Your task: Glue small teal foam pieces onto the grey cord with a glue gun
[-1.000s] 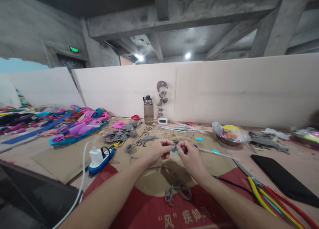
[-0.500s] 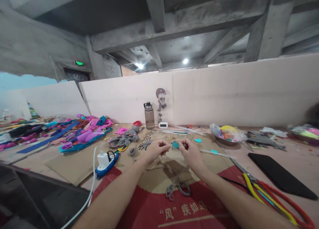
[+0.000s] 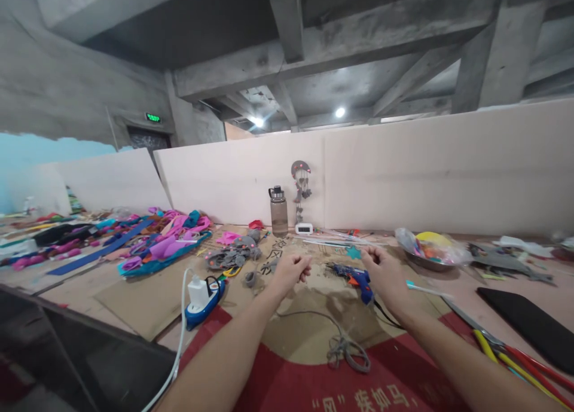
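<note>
My left hand is closed above the cardboard; whether its pinched fingertips hold anything is too small to tell. To its right, my right hand is closed beside a teal star-shaped piece, which sits at its fingertips. Between my hands a blue glue gun with orange parts lies on the cardboard. A grey cord is looped on the red printed area nearer to me.
Left of my hands are a blue power strip, grey felt pieces and colourful fabric. A bottle stands at the back. Rightward are a bowl, scissors and a black phone.
My right hand has moved right, away from my left hand, with the teal piece still at its fingertips. The glue gun between them has come into sight. The view has shifted slightly.
</note>
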